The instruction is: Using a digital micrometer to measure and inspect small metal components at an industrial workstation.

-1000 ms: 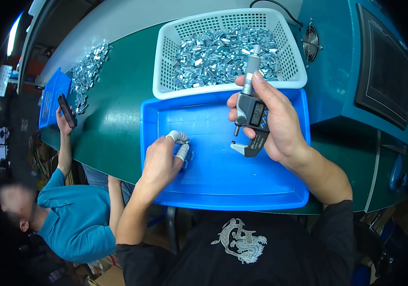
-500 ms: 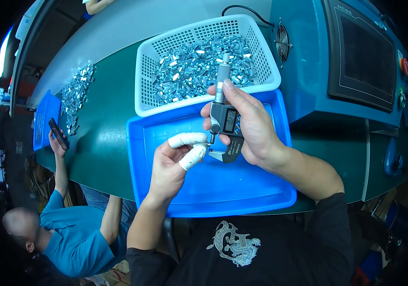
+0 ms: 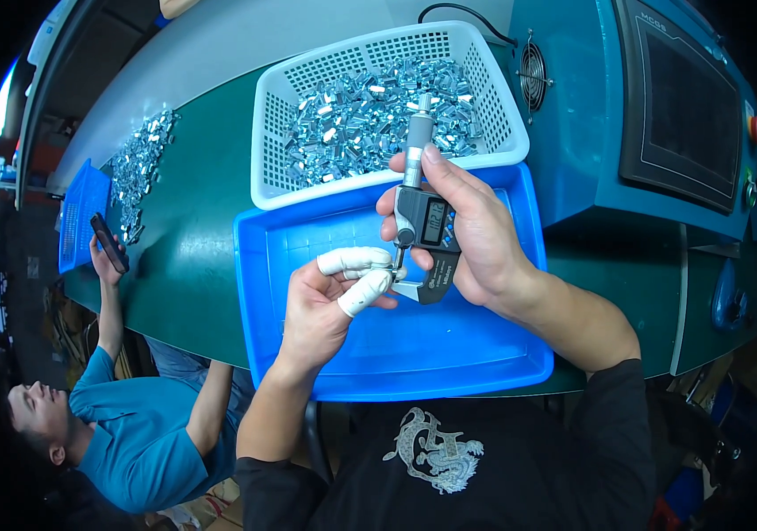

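My right hand (image 3: 487,243) is wrapped round a digital micrometer (image 3: 434,219), its thumb on the grey barrel. The micrometer stands upright, with its frame and jaws at the lower end. My left hand (image 3: 318,305) wears white finger cots (image 3: 362,295) on thumb and forefinger. Those two fingertips pinch a small metal piece, mostly hidden, at the micrometer's jaw gap. Whether the jaws touch it I cannot tell. Beneath both hands lies a blue plastic tray (image 3: 449,376). Beyond it, a white perforated basket (image 3: 272,164) holds many small shiny metal pieces (image 3: 369,115).
A blue machine (image 3: 573,133) with a dark screen (image 3: 686,115) stands at the right. On the green table (image 3: 206,212), a heap of metal pieces (image 3: 141,164) lies at the left beside another blue tray (image 3: 82,212). A seated person (image 3: 144,434) there holds a phone (image 3: 109,243).
My left hand has moved slightly right, bringing the pinched piece in to the micrometer's jaws. My right hand and the micrometer have shifted a little to the right in the picture.
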Demonstrator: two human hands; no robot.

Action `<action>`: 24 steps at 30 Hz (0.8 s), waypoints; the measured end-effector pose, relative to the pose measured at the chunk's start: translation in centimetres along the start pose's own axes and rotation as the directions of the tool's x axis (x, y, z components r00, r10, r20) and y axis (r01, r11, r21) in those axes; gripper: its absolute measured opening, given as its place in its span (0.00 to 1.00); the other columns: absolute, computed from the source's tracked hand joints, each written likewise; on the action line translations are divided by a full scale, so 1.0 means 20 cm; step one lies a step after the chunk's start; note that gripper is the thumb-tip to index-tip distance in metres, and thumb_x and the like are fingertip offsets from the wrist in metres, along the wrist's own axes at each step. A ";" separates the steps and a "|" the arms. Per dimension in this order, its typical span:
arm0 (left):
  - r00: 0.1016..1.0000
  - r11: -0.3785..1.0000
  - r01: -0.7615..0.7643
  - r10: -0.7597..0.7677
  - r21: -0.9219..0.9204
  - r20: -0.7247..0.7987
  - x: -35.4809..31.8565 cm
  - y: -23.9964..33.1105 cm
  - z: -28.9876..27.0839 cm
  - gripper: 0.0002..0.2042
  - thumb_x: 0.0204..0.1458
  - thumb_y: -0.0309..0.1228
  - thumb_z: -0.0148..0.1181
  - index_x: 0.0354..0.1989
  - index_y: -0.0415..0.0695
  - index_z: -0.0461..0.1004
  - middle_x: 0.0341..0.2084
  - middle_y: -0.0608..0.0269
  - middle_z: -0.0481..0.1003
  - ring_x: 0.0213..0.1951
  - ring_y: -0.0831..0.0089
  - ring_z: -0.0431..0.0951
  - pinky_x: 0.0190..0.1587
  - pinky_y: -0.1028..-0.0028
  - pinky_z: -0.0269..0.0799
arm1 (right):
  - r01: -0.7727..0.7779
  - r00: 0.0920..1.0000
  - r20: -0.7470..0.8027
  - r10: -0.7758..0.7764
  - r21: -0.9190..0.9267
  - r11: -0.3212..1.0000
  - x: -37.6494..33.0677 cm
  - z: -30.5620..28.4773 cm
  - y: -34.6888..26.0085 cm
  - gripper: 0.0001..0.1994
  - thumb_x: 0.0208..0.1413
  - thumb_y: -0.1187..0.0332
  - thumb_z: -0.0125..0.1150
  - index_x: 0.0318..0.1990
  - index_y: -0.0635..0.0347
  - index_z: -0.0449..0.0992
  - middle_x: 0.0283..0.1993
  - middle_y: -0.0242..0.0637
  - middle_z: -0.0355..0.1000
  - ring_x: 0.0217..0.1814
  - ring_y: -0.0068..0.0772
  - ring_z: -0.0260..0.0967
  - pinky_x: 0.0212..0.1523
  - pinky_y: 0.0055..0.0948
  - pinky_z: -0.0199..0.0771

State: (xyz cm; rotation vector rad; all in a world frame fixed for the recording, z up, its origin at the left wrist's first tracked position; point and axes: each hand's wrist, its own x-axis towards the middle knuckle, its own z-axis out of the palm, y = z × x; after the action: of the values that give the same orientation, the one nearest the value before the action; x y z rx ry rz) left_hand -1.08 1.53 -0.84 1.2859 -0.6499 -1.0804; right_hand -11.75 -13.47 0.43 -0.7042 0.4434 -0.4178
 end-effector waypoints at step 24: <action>0.994 0.994 0.105 -0.106 0.032 0.021 0.02 0.01 -0.02 0.10 0.53 0.26 0.59 0.43 0.37 0.73 0.33 0.61 0.76 0.31 0.75 0.76 0.34 0.73 0.76 | 0.002 1.000 0.000 -0.002 -0.030 1.000 0.00 -0.01 -0.01 0.19 0.63 0.51 0.43 0.46 0.58 0.65 0.32 0.39 0.72 0.28 0.22 0.72 0.13 0.16 0.63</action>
State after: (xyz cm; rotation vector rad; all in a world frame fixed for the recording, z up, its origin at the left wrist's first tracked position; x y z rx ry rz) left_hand -0.54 1.40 -0.80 1.3481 -0.6235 -1.1767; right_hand -11.87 -13.75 0.41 -0.7342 0.4494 -0.4136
